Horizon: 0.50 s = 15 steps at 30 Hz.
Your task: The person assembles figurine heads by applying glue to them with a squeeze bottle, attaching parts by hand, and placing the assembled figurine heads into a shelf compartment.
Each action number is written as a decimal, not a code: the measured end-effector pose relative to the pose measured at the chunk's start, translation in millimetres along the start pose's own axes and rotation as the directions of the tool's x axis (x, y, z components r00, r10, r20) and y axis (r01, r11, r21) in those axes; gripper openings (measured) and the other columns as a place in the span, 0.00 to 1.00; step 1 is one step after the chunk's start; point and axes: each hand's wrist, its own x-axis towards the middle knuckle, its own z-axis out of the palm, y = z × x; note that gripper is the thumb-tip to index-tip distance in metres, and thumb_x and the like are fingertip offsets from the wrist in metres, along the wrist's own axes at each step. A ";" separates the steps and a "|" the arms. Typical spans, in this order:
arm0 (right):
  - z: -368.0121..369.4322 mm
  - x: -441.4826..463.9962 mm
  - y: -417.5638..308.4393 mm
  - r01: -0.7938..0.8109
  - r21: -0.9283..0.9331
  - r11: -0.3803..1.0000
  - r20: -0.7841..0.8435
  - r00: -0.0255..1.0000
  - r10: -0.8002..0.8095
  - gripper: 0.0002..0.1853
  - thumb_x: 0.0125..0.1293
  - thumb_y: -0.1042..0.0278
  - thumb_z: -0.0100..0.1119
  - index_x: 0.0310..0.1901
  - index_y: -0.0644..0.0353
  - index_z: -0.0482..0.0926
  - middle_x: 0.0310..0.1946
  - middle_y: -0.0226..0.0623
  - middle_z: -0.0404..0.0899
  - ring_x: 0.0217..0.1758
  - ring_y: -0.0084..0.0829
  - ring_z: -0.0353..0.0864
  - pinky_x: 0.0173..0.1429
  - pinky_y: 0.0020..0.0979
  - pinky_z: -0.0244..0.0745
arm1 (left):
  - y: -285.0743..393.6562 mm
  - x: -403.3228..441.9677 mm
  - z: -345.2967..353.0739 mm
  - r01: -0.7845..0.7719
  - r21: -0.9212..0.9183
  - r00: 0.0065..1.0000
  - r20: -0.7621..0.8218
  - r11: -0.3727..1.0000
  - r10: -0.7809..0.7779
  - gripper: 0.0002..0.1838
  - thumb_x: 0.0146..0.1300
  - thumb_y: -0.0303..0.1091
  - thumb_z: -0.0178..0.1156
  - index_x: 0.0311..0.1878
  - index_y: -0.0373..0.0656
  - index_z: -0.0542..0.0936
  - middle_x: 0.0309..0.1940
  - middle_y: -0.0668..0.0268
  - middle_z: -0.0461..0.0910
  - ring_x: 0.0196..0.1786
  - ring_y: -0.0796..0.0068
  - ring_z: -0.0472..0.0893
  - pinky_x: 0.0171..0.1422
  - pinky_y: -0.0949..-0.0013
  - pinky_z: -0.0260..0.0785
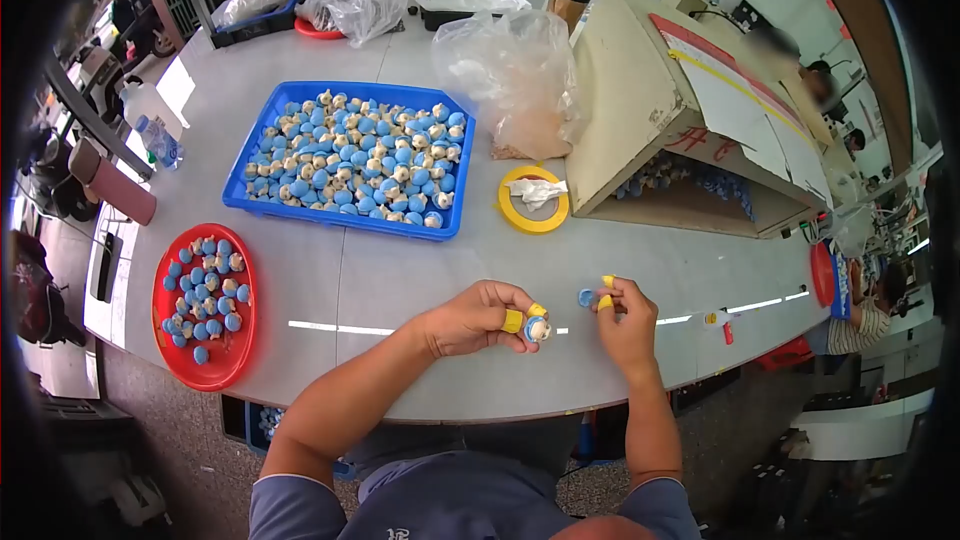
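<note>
My left hand pinches a small doll head, cream with a blue part, between thumb and fingers wrapped with yellow tape. To its right, my right hand has its yellow-taped thumb and fingertip close together on a small blue cup-shaped piece. The two pieces are apart, both just above the grey table. Similar blue-and-cream heads fill a blue tray beyond my left hand. More of them lie on a red oval plate at the left.
A yellow tape roll with crumpled white paper lies beyond my hands. Behind it stand a plastic bag and a beige box-like hood with blue pieces inside. A pink tumbler is at the left edge. Other people sit at the right.
</note>
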 end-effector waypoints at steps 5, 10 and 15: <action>2.4 -3.7 11.8 -0.022 0.019 1.000 -0.085 0.996 0.024 0.11 0.63 0.84 0.56 0.48 0.70 0.77 0.35 0.43 0.87 0.32 0.30 0.88 0.40 0.29 0.83 | -1.7 1.6 3.1 0.018 0.016 0.988 -0.154 1.000 -0.015 0.13 0.68 0.26 0.61 0.53 0.32 0.81 0.46 0.55 0.85 0.48 0.62 0.88 0.55 0.66 0.84; 5.2 -3.6 16.6 -0.012 0.023 1.000 -0.143 0.990 0.016 0.11 0.62 0.84 0.56 0.47 0.69 0.78 0.32 0.40 0.86 0.29 0.27 0.87 0.38 0.27 0.81 | -0.9 -0.8 5.1 0.000 0.029 0.996 -0.094 1.000 0.003 0.12 0.67 0.26 0.64 0.51 0.33 0.82 0.46 0.56 0.85 0.48 0.64 0.87 0.55 0.66 0.84; 6.1 -3.5 21.9 0.007 0.006 1.000 -0.182 0.983 -0.006 0.09 0.63 0.82 0.58 0.45 0.67 0.80 0.30 0.38 0.86 0.28 0.26 0.85 0.37 0.26 0.80 | -4.0 -1.5 1.4 -0.013 0.120 0.999 0.043 0.993 0.008 0.16 0.64 0.19 0.54 0.54 0.31 0.80 0.48 0.54 0.85 0.49 0.63 0.87 0.55 0.65 0.83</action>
